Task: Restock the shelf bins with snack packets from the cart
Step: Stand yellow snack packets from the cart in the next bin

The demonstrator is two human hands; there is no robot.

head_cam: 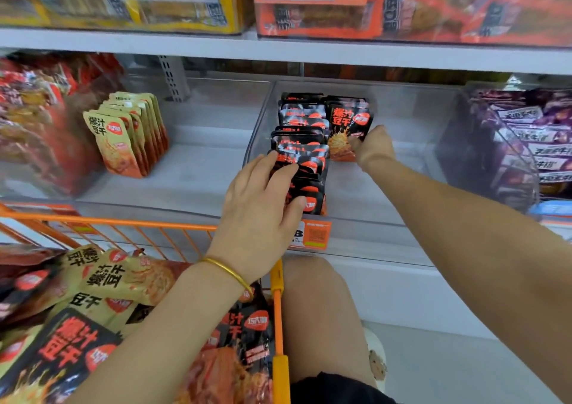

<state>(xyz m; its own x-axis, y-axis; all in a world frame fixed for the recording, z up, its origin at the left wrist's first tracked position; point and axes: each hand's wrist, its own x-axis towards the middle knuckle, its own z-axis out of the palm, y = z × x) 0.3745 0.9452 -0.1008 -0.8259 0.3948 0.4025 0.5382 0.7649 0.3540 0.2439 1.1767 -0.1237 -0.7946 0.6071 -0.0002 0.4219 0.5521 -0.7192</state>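
Note:
A clear shelf bin (411,118) holds a leaning row of black snack packets (301,143) along its left side. My left hand (263,205) rests on the near end of that row, fingers spread over the packets and thumb at the front one. Deeper in the bin, an upright black packet (348,128) with orange print stands to the right of the row. My right hand (373,148) reaches in and grips its lower right corner. The orange wire cart (278,279) at lower left holds a heap of tan packets (105,276) and black packets (66,348).
The neighbouring clear bin (210,118) to the left holds a short stack of tan packets (123,137). Purple packets (532,143) fill the bin on the right. A shelf above carries yellow and orange boxes. My bare knee (315,304) is beside the cart, below the shelf edge.

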